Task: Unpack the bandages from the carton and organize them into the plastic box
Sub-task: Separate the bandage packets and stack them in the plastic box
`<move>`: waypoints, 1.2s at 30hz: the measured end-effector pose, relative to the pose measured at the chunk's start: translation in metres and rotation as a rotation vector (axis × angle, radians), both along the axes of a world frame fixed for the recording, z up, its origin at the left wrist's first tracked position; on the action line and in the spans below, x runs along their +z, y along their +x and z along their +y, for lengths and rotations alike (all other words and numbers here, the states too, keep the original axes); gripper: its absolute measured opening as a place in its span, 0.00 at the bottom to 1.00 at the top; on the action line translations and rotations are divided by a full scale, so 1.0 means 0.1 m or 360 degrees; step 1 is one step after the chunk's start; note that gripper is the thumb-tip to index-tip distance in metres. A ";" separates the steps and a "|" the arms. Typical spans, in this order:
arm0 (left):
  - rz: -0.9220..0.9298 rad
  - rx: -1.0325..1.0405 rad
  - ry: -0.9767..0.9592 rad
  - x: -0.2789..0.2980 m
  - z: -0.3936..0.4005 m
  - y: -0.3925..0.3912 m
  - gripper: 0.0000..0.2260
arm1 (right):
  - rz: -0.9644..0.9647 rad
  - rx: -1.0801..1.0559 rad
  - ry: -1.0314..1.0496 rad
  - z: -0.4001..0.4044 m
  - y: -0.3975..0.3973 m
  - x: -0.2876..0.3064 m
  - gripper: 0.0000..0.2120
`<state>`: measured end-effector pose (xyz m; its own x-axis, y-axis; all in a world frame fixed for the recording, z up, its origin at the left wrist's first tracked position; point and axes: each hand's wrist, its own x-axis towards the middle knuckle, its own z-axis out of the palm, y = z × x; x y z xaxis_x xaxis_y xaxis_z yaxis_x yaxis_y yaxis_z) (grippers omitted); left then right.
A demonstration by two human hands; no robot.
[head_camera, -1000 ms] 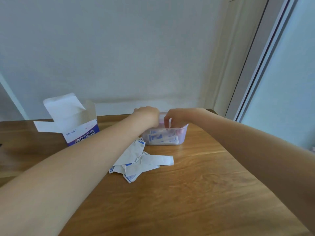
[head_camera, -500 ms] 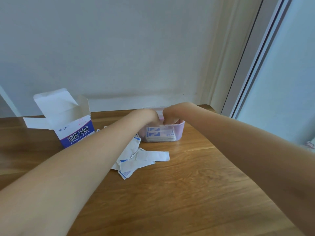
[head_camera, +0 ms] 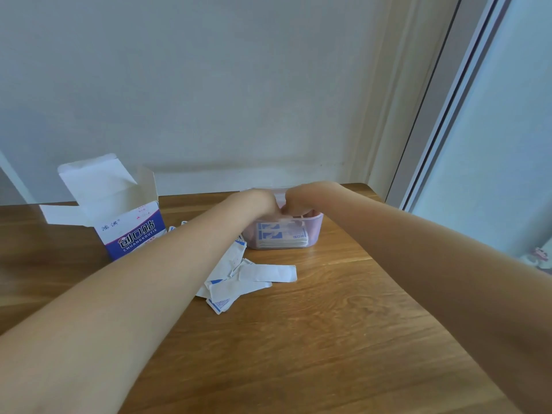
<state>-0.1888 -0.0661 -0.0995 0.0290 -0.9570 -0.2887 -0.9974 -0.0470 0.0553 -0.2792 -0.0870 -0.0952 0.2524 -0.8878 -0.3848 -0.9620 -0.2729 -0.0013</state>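
A translucent pink plastic box (head_camera: 315, 231) stands at the far middle of the wooden table, with a stack of blue-and-white bandages (head_camera: 280, 238) inside. My left hand (head_camera: 257, 201) and my right hand (head_camera: 301, 198) meet over the box's open top, knuckles up, fingers curled down into it. A blurred white bandage edge shows just under my right hand's fingers. My left hand's fingers are hidden behind its back. Several loose bandages (head_camera: 254, 276) lie on the table in front of the box, partly under my left forearm. The open carton (head_camera: 131, 234) stands at the left, flaps up.
The wooden table (head_camera: 328, 339) ends at the wall behind the box and at a right edge near a sliding door frame (head_camera: 433, 115). A small object on the floor (head_camera: 540, 258) shows at the far right.
The view has shifted a little; both hands stay over the box and have dipped slightly lower into it. Carton and loose bandages have not moved.
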 end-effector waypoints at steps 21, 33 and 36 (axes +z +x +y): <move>0.0140 -0.0417 -0.0149 -0.36 1.12 1.02 0.21 | -0.0162 0.0723 -0.0351 1.16 0.18 -0.39 0.16; 0.0381 -0.0365 -0.0309 -0.46 1.23 1.09 0.21 | -0.0282 0.0940 -0.0599 1.13 0.08 -0.55 0.10; 0.0319 -0.0348 -0.0273 -0.50 1.27 1.08 0.23 | -0.0659 0.0623 -0.0342 1.13 -0.03 -0.51 0.10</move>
